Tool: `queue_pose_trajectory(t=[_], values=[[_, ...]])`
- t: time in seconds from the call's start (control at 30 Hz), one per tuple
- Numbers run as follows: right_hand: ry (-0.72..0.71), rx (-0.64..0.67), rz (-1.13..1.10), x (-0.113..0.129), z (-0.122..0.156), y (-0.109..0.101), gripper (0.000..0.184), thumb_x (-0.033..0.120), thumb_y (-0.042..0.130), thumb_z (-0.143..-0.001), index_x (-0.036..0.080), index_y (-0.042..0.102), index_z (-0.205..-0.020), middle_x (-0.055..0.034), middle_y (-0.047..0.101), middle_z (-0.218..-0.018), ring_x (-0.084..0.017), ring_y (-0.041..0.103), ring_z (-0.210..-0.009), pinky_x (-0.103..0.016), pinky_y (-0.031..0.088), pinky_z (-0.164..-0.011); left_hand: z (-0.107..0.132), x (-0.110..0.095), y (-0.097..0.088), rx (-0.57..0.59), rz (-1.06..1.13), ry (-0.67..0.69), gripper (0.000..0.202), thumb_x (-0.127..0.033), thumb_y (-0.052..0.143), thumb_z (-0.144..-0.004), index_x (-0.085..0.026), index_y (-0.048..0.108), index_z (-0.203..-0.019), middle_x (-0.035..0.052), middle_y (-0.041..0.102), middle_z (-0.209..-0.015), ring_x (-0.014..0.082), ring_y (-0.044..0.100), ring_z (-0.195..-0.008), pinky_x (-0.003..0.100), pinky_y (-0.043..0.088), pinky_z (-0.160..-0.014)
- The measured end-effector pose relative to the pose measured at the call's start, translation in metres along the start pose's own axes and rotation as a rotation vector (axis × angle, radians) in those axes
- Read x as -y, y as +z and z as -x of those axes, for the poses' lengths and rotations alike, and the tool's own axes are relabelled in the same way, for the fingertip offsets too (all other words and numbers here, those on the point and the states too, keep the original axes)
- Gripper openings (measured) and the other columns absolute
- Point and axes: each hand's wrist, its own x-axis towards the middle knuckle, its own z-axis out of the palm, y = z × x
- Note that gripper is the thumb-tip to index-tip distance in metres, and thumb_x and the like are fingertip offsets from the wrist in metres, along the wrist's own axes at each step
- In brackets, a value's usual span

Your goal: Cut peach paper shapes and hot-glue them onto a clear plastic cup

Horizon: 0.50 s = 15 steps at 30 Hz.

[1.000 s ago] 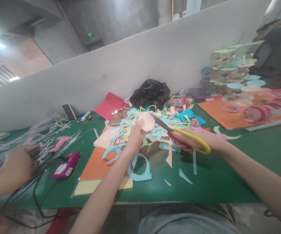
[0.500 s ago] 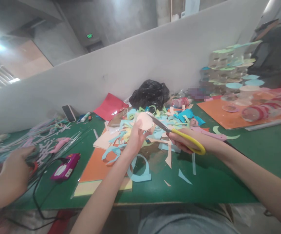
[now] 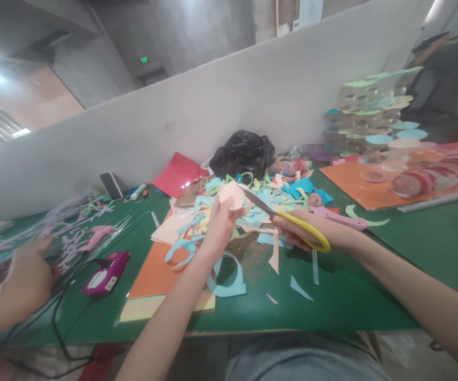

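My left hand is closed on a round, peach-coloured piece of paper, held up over the scrap pile. My right hand grips yellow-handled scissors. Their blades point left and meet the right edge of the peach paper. Below both hands lies a heap of coloured paper scraps on the green table.
Another person's hand works at the far left by a magenta glue gun and its cable. Orange sheets lie under the scraps. A black bag, phone and red paper stand by the white partition. Paper-topped cups are stacked right.
My hands with paper and scissors have shifted slightly left; the paper has turned a little in my fingers. The other person's hand at the left has moved a bit.
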Motion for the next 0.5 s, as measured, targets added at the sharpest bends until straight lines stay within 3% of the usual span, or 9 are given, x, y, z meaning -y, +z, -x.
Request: queue_pose_trajectory(t=[0.13,0.3,0.5], values=[[-0.033,0.021,0.005,0.0001,0.0012,0.0012,0.061,0.072,0.026,-0.091,0.022,0.039,-0.061,0.0035,0.042,-0.045,-0.01,0.039,-0.043,-0.026,0.037,-0.05,-0.0015,0.0017,0.0002,-0.006,-0.02,-0.014,0.033,-0.034,0.069,-0.074,-0.015,0.06,-0.099,0.004,0.068,-0.089,0.0114,0.065,-0.069,0.03,0.053,-0.077],[-0.011,0.046,-0.069,-0.0033,0.0007,0.0019,0.05,0.07,0.029,-0.092,0.023,0.038,-0.077,0.0048,0.04,-0.06,-0.012,0.039,-0.049,-0.026,0.035,-0.047,-0.0008,0.0019,0.0008,-0.04,-0.048,0.001,0.037,-0.032,0.07,-0.071,-0.016,0.065,-0.104,0.0048,0.068,-0.096,0.014,0.065,-0.081,0.027,0.051,-0.073],[-0.015,0.101,-0.088,0.0002,0.0008,-0.0001,0.053,0.071,0.024,-0.092,0.023,0.037,-0.074,0.0046,0.039,-0.064,-0.01,0.039,-0.049,-0.027,0.035,-0.051,-0.0011,0.0083,-0.0046,0.006,-0.138,0.008,0.035,-0.035,0.069,-0.073,-0.016,0.068,-0.102,0.0058,0.068,-0.098,0.0158,0.062,-0.084,0.029,0.053,-0.072]])
